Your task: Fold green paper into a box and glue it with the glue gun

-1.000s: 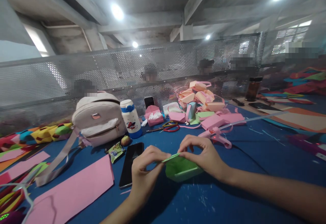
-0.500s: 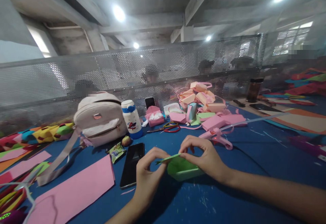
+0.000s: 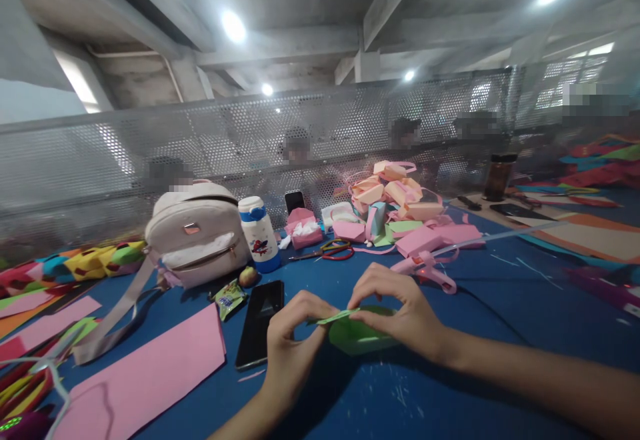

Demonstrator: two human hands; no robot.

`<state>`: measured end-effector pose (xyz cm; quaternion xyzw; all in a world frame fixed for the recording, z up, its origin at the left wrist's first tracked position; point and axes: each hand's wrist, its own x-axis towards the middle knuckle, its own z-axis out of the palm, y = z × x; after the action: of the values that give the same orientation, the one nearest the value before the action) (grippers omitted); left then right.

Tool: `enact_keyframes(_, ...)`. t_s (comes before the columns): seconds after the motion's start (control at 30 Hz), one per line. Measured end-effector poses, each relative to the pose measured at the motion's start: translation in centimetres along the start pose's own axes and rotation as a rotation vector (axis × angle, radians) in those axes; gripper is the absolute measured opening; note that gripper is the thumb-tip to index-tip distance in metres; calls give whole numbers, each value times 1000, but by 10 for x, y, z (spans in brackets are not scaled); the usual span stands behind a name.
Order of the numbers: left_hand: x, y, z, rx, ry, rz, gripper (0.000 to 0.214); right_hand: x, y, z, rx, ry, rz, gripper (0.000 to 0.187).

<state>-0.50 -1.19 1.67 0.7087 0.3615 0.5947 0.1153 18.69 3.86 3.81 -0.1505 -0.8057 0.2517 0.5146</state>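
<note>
Green paper (image 3: 363, 343), R of phone (image 3: 259, 323): L hand (image 3: 296, 330) & R hand (image 3: 404, 308) pinch it, fingertips nearly together; prob. folding step, next move needs edges flush.

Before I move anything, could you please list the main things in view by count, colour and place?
green paper: count unclear, green, front centre
phones: at least two, black, left of the paper and back centre
pink sheets: count unclear, pink, front left
snack packet: one, green, centre left
backpack: one, off-white, back left
bottle: one, white and blue, right of the backpack
scissors: count unclear, red and yellow handles, centre
paper pile: many pieces, mostly pink and peach, back
glue gun: one, pink, right of centre
jar: one, brown, back right
mesh screen: count unclear, grey, back
table: one, blue, underneath
left hand and right hand: two, bare, pinching the paper
</note>
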Motion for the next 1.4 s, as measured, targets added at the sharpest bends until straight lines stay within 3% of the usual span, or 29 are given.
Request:
enact_keyframes(0.27, 0, -4, -3, 17, -30, 37, 13, 0, 1, -1, 17, -25, 67, 14)
enact_keyframes(0.57, 2, -2, -7, 51, -61, 114, 13, 0, -1, -1, -10, -23, -28, 3)
enact_keyframes(1.07, 2, -5, -8, 67, -108, 173, 15, 1, -1, -1, -40, -23, -84, 3)
enact_keyframes(1.4, 4, -5, -9, 147, -99, 298, 16, 0, 0, 0, -39, -23, -130, 4)
